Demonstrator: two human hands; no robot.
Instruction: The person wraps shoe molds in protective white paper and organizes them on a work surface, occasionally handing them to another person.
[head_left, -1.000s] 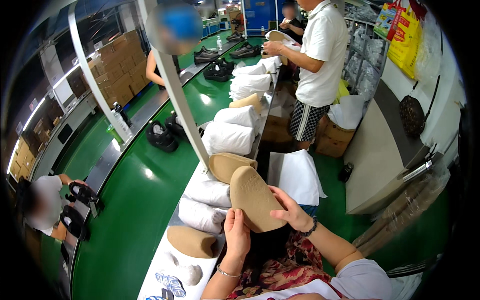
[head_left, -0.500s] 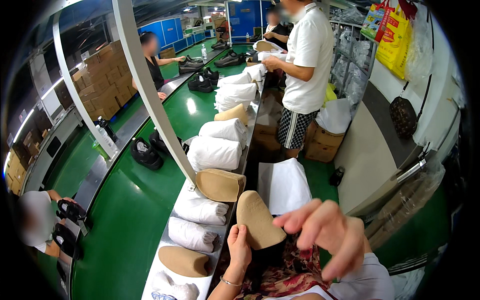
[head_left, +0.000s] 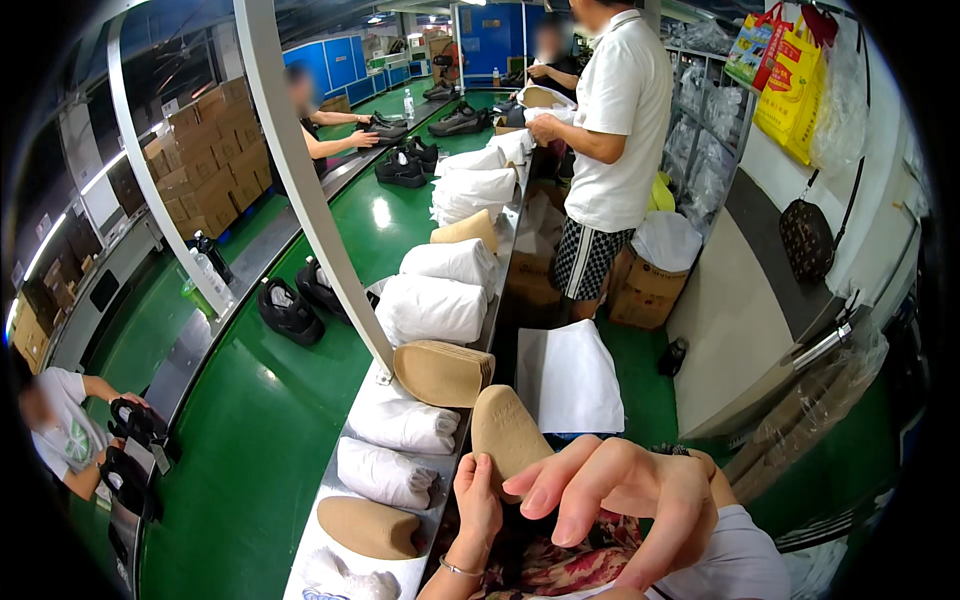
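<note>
Green conveyor belt (head_left: 270, 420) runs up my left, black sandals (head_left: 290, 312) riding on it, white wrapped bundles (head_left: 432, 308) and a stack of tan insoles (head_left: 442, 372) lined along its edge. My left hand (head_left: 478, 505) grips a single tan insole (head_left: 508, 432) from below — held upright, just above my lap. My right hand (head_left: 620, 495) hovers beside it, fingers (head_left: 545, 480) spread loose, holding nothing.
</note>
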